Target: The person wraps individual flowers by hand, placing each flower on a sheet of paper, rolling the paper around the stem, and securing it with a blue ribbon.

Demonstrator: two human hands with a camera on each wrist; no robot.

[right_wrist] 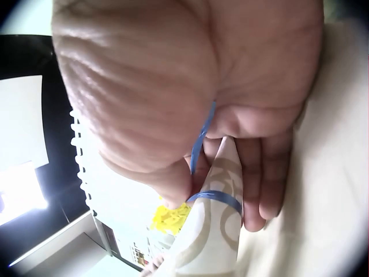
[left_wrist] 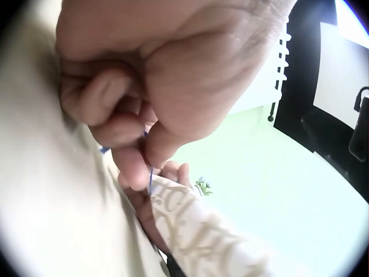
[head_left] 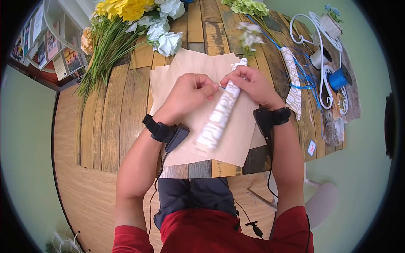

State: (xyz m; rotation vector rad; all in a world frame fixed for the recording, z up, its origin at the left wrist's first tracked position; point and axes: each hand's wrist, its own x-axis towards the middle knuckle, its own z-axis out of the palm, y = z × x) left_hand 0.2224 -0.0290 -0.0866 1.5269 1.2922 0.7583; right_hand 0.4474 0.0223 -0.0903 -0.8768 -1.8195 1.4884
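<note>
A cone of white wrapping paper (head_left: 216, 120) with a tan pattern lies slanted, its narrow end under my right hand (head_left: 255, 87). A thin blue ribbon (right_wrist: 222, 199) loops around that narrow end. My left hand (head_left: 185, 95) pinches the ribbon between thumb and fingers at the left of the cone. The right thumb and index finger pinch the ribbon close against the cone, and a tail runs up into the palm. The other right fingers (right_wrist: 271, 179) lie along the cone's far side. Brown paper sheets (head_left: 240, 143) are spread beneath.
Yellow flowers (head_left: 122, 8) and pale blue flowers (head_left: 169, 43) with long stems lie at the back left. On the right are another wrapped paper cone (head_left: 291, 82), loose blue ribbon strands (head_left: 310, 87), a blue ribbon spool (head_left: 339, 79) and a white curled metal stand (head_left: 321, 55).
</note>
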